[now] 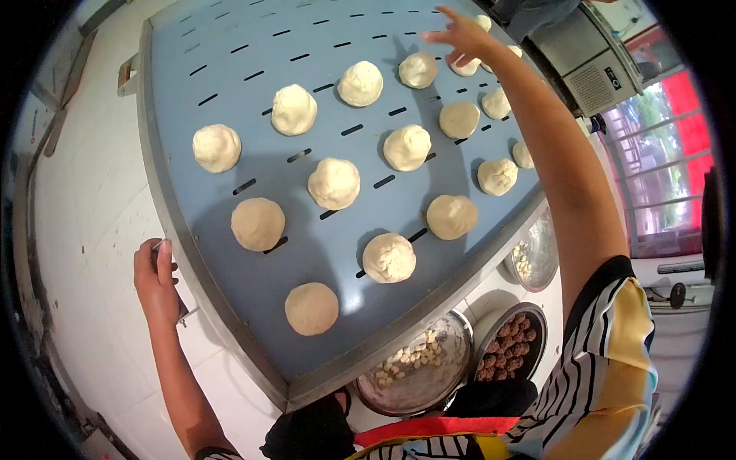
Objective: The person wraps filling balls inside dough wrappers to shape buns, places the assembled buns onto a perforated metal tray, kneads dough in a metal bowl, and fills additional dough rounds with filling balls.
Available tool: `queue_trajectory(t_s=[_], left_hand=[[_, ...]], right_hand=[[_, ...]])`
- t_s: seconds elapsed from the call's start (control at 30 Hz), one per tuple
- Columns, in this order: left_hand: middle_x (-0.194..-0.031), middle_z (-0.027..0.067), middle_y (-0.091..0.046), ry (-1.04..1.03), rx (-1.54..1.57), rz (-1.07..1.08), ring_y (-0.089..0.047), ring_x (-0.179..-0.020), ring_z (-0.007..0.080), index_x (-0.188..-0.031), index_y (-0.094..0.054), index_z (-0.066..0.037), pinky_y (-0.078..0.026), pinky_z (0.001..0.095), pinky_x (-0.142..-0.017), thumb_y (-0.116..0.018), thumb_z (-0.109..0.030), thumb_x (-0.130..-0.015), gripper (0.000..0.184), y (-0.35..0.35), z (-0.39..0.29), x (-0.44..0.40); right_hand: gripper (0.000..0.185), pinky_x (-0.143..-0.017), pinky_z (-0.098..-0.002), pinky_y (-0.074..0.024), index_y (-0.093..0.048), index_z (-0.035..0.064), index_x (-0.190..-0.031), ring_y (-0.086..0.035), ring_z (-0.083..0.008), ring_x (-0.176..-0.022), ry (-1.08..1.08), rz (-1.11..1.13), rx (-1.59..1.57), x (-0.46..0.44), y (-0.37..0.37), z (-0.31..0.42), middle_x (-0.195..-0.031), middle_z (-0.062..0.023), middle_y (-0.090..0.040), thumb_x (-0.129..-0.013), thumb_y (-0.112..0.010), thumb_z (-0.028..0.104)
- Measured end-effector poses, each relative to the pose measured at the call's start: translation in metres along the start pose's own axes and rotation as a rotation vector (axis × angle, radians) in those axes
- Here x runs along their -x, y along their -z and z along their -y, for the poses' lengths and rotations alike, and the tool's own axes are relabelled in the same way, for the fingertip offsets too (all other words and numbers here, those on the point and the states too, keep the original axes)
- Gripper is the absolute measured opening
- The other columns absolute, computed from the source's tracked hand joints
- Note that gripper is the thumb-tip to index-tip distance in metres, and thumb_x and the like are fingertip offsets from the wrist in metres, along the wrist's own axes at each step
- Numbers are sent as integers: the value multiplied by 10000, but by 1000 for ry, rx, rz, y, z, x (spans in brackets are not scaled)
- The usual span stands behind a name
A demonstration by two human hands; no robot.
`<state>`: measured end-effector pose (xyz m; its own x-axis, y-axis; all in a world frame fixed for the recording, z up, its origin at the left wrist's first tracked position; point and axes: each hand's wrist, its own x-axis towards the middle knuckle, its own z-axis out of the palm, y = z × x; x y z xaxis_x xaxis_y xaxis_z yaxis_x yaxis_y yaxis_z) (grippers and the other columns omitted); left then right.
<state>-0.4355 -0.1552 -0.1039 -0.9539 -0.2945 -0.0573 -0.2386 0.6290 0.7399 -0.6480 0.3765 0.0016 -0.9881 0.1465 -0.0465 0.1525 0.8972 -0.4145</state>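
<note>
A large blue slotted tray (360, 157) with a metal rim carries several pale, rounded dough buns, some smooth and some with a gathered, pinched top. My left hand (156, 280) is closed around a metal handle (186, 315) at the tray's left side. Stretched over the far right part of the tray is my right hand (464, 36), its fingers spread and holding nothing. Just below that hand lies a dough bun (464, 67), partly covered by it. A smooth bun (418, 70) sits a little to its left. My right forearm hides part of the tray's right edge.
Below the tray's front edge stand a round metal pan (452, 383) with small pale pieces, a bowl of brown balls (509, 349), and another metal bowl (540, 257). A metal machine (594, 73) stands at the back right, near a barred window (663, 153).
</note>
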Motion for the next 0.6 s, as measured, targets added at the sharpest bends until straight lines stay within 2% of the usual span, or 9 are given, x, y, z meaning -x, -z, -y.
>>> queue_trajectory(t_s=[0.07, 0.1, 0.13, 0.2, 0.23, 0.3, 0.43, 0.53, 0.6], left_hand=[[-960, 85, -598, 11, 23, -2, -576, -752, 156, -1102, -577, -35, -468, 276, -599, -534, -392, -923, 402, 0, -2, 0], [-952, 87, -592, 15, 31, -2, -583, -751, 157, -1103, -577, -27, -472, 276, -604, -550, -377, -919, 397, 0, -3, 0], [-952, 87, -592, 14, 30, 0, -585, -749, 158, -1105, -576, -28, -473, 277, -603, -550, -378, -919, 397, 0, -4, 0], [-951, 87, -592, 17, 25, 1, -588, -745, 160, -1107, -575, -29, -474, 279, -600, -551, -380, -918, 399, 0, -5, 1], [-951, 88, -592, 14, 32, 3, -590, -744, 161, -1108, -573, -29, -475, 280, -599, -551, -381, -919, 400, 1, -5, 1], [-950, 90, -593, 12, 47, 7, -593, -743, 164, -1112, -571, -30, -478, 282, -598, -551, -383, -919, 403, 1, -3, 1], [-955, 91, -596, -8, 49, 7, -598, -756, 163, -1120, -566, -30, -482, 279, -601, -551, -383, -920, 406, 1, 0, 0], [-953, 93, -596, -12, 47, 11, -600, -760, 163, -1123, -566, -33, -483, 277, -601, -547, -382, -923, 403, 1, 1, 0], [-947, 94, -596, -8, 42, 9, -601, -760, 163, -1124, -567, -36, -484, 278, -602, -545, -380, -925, 398, 0, -2, 0]], right_hand=[[894, -495, -367, -562, -426, -37, -1301, -653, -246, -636, -98, -169, -134, -23, 7, -17, -1019, -223, -610, -730, -688, 598], [892, -491, -362, -559, -540, -115, -1126, -646, -231, -601, -224, 71, 22, -39, 8, -15, -1014, -238, -604, -728, -629, 678], [885, -496, -363, -558, -554, -109, -1107, -647, -224, -602, -238, 68, 51, -41, 3, -23, -1014, -233, -606, -725, -627, 685], [871, -507, -366, -555, -583, -97, -1067, -647, -211, -606, -262, 66, 110, -11, -23, 9, -1014, -225, -611, -717, -622, 700], [821, -558, -375, -554, -598, -59, -1082, -649, -218, -612, -299, 162, 182, -5, -25, 28, -1033, -189, -624, -734, -618, 684], [759, -596, -383, -551, -615, -28, -1076, -651, -232, -618, -308, 138, 251, 0, -37, 43, -1027, -162, -638, -746, -629, 656], [663, -660, -390, -547, -636, 50, -1114, -662, -251, -642, -332, 188, 428, -24, -58, 29, -1012, -123, -662, -751, -661, 604], [621, -680, -386, -546, -654, 70, -1095, -679, -239, -659, -207, 175, 411, -18, -56, 26, -1001, -92, -677, -752, -670, 588], [636, -708, -371, -543, -628, 92, -1149, -687, -243, -732, -330, 153, 379, -9, -48, 40, -1043, -95, -672, -750, -671, 586]])
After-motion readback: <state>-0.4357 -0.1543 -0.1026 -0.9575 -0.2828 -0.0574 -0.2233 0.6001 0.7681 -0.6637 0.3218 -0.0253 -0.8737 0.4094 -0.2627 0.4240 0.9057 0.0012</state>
